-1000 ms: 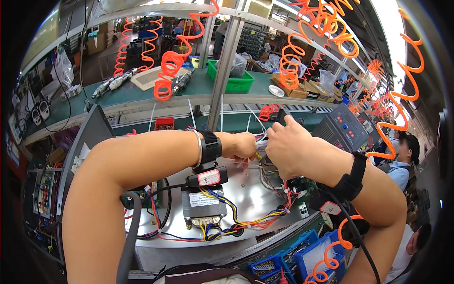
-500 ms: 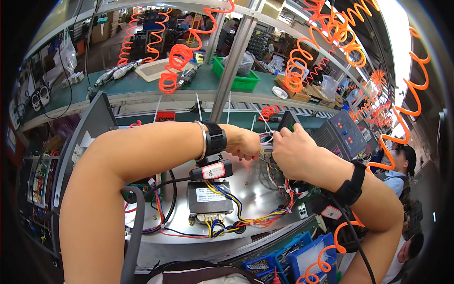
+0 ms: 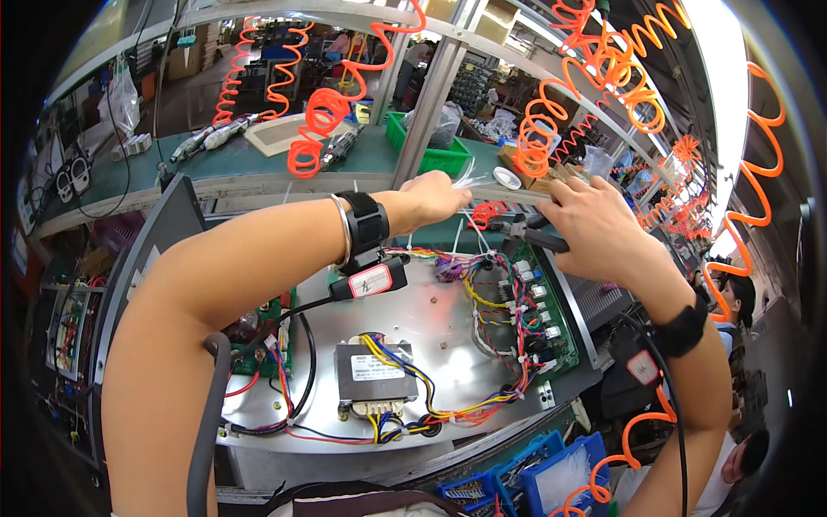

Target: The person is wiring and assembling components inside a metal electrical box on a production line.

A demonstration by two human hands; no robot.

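My left hand (image 3: 431, 198) is raised above the back of an open metal chassis (image 3: 327, 319), closed on a bundle of white cable ties (image 3: 467, 181). My right hand (image 3: 594, 228) grips black-handled cutters (image 3: 538, 237) over the green circuit board (image 3: 551, 336) along the chassis's right side. Coloured wire bundles (image 3: 469, 276) run round the metal plate and to a transformer (image 3: 375, 370) near the front. A second board (image 3: 267, 336) lies partly behind my left forearm.
Orange coiled hoses (image 3: 310, 129) hang over a green shelf (image 3: 224, 168) holding air tools and a green bin (image 3: 401, 133). Blue parts bins (image 3: 560, 470) are at the lower right. Two co-workers (image 3: 728, 302) (image 3: 741, 457) are on the right.
Both hands have risen from the wire harness, the right one also moving rightward. The white ties in my left hand and the cutters in my right hand are now more visible.
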